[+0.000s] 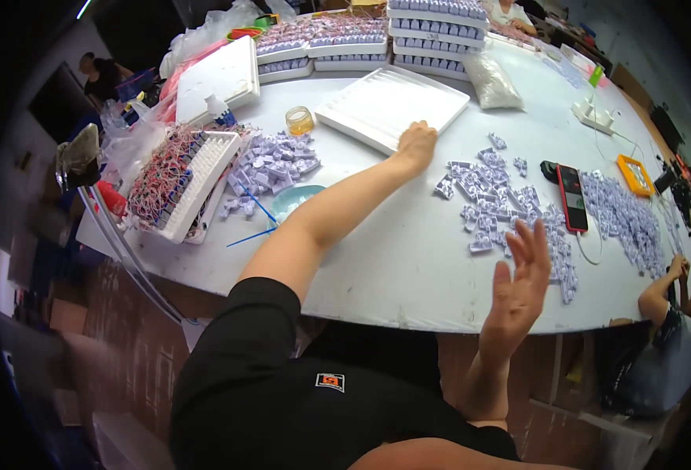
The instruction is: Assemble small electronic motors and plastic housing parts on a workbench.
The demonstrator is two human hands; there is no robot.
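Observation:
My left arm reaches out over the table to a shallow white tray [392, 98] with raised ridges along its floor. My left hand [417, 147] has its fingers curled over the tray's near edge, closed on it. My right hand [520, 286] is raised above the table's front edge, fingers apart, holding nothing. Beyond it lies a loose spread of small pale-lilac plastic parts [486, 196]. Another heap of such parts [271, 160] sits left of the tray, beside a light-blue bowl [308, 191] partly hidden by my forearm.
A phone [571, 200] with a cable lies right of the spread parts, near another pile [627, 223]. Filled trays [438, 39] are stacked at the back. At left, a tilted tray [204, 184] holds red-and-white wires. A glass jar [299, 120] stands nearby. A person [659, 337] sits at right.

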